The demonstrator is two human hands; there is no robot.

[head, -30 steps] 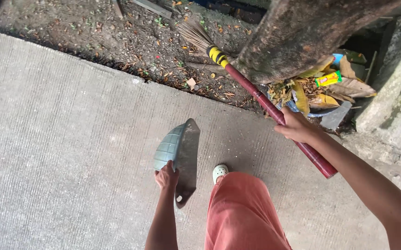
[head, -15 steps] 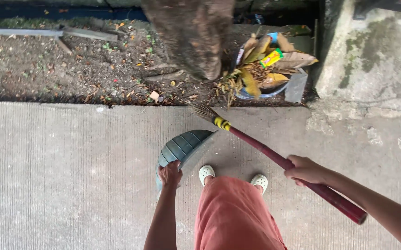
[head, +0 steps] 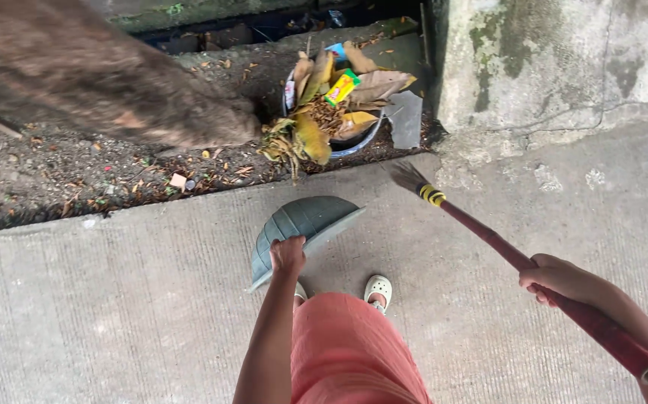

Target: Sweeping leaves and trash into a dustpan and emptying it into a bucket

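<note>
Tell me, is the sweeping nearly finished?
Mostly, it seems. The round basin by the tree trunk is heaped with dry leaves and wrappers, and the grey concrete path looks swept. The left hand holds the grey-green plastic dustpan; the right hand grips the red-handled stick broom. Leaf bits remain on the soil.

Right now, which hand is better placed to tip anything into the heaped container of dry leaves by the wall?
Probably the left hand: it grips the grey-green plastic dustpan, nearer that leaf-filled container. The right hand holds the red-handled broom further off.
</note>
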